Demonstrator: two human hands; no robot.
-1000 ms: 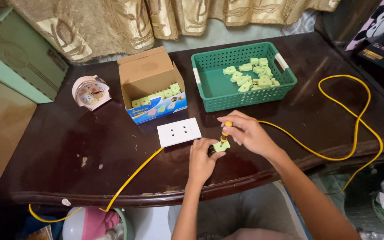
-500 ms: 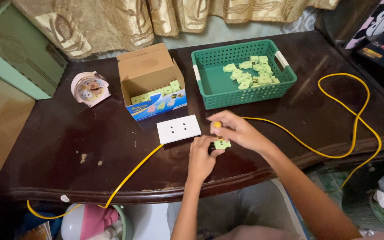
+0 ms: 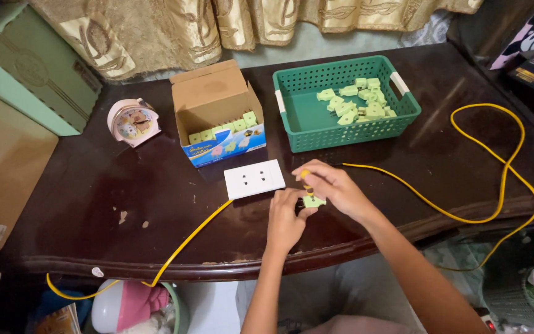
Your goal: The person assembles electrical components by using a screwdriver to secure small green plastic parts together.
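Green plug [image 3: 314,201] pinched between both hands.

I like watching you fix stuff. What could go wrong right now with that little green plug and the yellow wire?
The small light-green plastic plug, pinched between both hands, sits near the dark wooden table's edge and might drop off. The long yellow cable loops over that edge, so a snag could tug it. The white rectangular socket plate could get bumped.

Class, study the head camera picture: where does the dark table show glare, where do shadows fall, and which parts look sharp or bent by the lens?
Head view: pale glare streaks the dark table right of the green basket; a soft shadow lies under the hands, left hand, right hand, at the small green plug; the centre is sharp, and the table edge bows towards the corners, a wide-lens bend.
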